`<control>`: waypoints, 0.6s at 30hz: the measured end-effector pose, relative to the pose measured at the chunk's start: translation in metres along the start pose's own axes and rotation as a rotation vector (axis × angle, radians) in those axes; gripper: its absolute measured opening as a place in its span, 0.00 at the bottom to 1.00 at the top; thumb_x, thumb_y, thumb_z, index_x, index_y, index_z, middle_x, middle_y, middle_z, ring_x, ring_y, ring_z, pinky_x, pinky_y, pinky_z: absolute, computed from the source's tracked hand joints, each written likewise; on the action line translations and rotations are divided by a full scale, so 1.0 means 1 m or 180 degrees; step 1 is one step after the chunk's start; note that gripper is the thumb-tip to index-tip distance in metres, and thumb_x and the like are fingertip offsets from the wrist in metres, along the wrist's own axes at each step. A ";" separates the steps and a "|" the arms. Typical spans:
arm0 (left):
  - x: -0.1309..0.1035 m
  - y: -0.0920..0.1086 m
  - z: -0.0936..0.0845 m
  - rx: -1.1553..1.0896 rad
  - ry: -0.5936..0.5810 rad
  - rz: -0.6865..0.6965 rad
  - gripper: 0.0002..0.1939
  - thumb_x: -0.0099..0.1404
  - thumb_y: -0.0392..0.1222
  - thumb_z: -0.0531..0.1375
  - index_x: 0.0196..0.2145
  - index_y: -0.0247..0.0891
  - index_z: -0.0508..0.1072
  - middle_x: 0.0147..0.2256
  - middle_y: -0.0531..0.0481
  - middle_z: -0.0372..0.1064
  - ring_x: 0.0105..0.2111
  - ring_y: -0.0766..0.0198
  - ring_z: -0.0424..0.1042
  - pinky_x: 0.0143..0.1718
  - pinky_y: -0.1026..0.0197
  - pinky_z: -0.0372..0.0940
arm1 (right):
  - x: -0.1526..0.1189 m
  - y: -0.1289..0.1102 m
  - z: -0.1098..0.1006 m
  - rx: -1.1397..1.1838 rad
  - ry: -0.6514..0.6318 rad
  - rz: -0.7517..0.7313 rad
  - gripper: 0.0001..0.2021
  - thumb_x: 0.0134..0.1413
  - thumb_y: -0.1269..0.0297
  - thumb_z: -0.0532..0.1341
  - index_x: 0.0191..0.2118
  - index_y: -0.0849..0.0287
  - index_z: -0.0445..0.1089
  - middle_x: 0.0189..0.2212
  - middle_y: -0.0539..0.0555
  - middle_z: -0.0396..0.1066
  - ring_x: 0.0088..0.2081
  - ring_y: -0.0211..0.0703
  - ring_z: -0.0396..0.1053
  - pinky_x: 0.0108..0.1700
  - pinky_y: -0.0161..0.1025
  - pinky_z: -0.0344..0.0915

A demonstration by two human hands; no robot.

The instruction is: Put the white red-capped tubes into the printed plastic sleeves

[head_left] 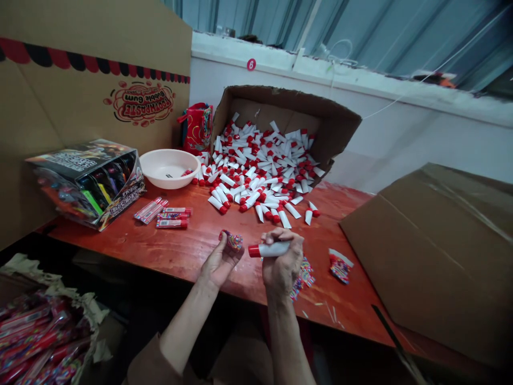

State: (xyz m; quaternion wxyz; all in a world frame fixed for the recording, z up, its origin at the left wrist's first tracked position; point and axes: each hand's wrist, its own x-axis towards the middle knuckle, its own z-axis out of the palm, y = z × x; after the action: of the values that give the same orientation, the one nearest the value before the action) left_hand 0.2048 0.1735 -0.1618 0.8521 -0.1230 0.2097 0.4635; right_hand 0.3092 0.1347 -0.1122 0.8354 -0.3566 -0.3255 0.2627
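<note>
My left hand [217, 266] is closed on a small, brightly coloured printed wrapper sleeve [232, 240], pinched between thumb and fingers. Gripped in my right hand [284, 271] is a white tube [274, 249], its red cap pointing left toward the wrapper sleeve. A gap separates the two. More printed wrapper sleeves [306, 272] lie on the red table [192, 256], partly behind my right wrist. Beyond my hands, a heap of white tubes with red caps [260, 160] spills from a tipped cardboard box [336, 123]. Several wrapped tubes [172, 223] rest on the left side.
A pale bowl [168, 182] stands beside a display box [104, 187] at left. At lower left, an open carton holds many wrapped tubes [36, 337]. A small printed packet [340, 266] lies at right, near a large cardboard box [436, 256].
</note>
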 end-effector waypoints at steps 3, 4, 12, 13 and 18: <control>-0.001 -0.007 0.003 -0.0083 0.0038 -0.0048 0.09 0.69 0.33 0.57 0.32 0.34 0.76 0.31 0.47 0.75 0.30 0.64 0.75 0.36 0.58 0.73 | 0.002 0.003 0.009 0.0105 -0.0072 -0.0172 0.17 0.68 0.52 0.50 0.31 0.55 0.63 0.30 0.48 0.63 0.28 0.35 0.63 0.37 0.39 0.67; -0.002 -0.008 0.004 -0.0092 0.0057 -0.0052 0.09 0.69 0.33 0.57 0.32 0.33 0.75 0.31 0.47 0.75 0.30 0.64 0.75 0.36 0.58 0.73 | 0.002 0.005 0.010 0.0114 -0.0101 -0.0234 0.17 0.68 0.53 0.50 0.31 0.55 0.63 0.30 0.48 0.63 0.28 0.36 0.64 0.37 0.39 0.67; -0.003 -0.012 0.006 -0.0017 0.0116 -0.0031 0.08 0.69 0.34 0.57 0.33 0.32 0.75 0.32 0.44 0.76 0.32 0.61 0.77 0.36 0.56 0.74 | 0.007 0.018 0.010 -0.0476 -0.0141 -0.0775 0.17 0.69 0.51 0.48 0.31 0.55 0.62 0.30 0.48 0.65 0.29 0.38 0.66 0.36 0.40 0.66; -0.003 -0.011 0.007 -0.0012 0.0118 -0.0004 0.07 0.69 0.34 0.58 0.33 0.32 0.75 0.32 0.44 0.75 0.32 0.61 0.76 0.37 0.56 0.74 | 0.007 0.019 0.007 -0.0717 -0.0140 -0.0884 0.18 0.69 0.51 0.48 0.31 0.55 0.63 0.30 0.49 0.66 0.30 0.40 0.67 0.38 0.41 0.66; -0.003 -0.005 0.006 0.0287 -0.0066 0.0453 0.04 0.63 0.37 0.66 0.33 0.34 0.75 0.29 0.49 0.73 0.29 0.64 0.74 0.38 0.55 0.73 | 0.001 0.023 -0.026 -0.2224 -0.0442 -0.1065 0.21 0.66 0.47 0.51 0.33 0.57 0.71 0.30 0.53 0.70 0.33 0.44 0.68 0.38 0.41 0.63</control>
State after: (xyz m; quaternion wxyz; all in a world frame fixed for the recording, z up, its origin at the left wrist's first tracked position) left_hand 0.2094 0.1711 -0.1555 0.8238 -0.0645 0.2297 0.5143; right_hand 0.3238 0.1381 -0.1436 0.6710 -0.5429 -0.5046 0.0198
